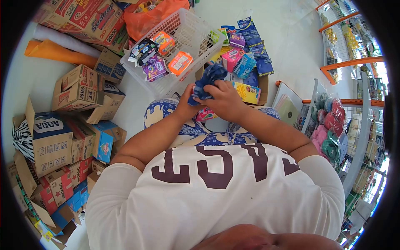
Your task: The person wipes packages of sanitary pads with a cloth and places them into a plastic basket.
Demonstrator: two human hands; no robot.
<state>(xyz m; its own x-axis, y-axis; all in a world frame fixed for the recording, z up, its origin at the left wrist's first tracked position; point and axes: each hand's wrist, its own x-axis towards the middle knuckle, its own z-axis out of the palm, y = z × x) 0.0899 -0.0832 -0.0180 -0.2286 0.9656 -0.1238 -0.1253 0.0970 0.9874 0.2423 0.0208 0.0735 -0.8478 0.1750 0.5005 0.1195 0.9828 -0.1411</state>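
Observation:
Both hands are closed on a crumpled dark blue plastic packet (pixel 213 75), held up over my lap. My left hand (pixel 188 104) grips its lower left side, and the fingers of my right hand (pixel 227 100) pinch it from the right. Below the hands, a pink pack (pixel 206 114) shows partly between my legs. Just beyond stands a cardboard box (pixel 263 93) with a yellow pack (pixel 246 92), a pink pack (pixel 232 59) and a light blue pack (pixel 245 66) in or on it. Strips of dark blue packets (pixel 251 35) trail across the floor behind.
A white plastic basket (pixel 196 27) at the upper left holds orange packs (pixel 180 62) and purple packs (pixel 155 68). Cardboard cartons (pixel 52 137) are piled along the left. An orange bag (pixel 143 21) lies behind the basket. Wire shelves with orange rails (pixel 352 64) line the right.

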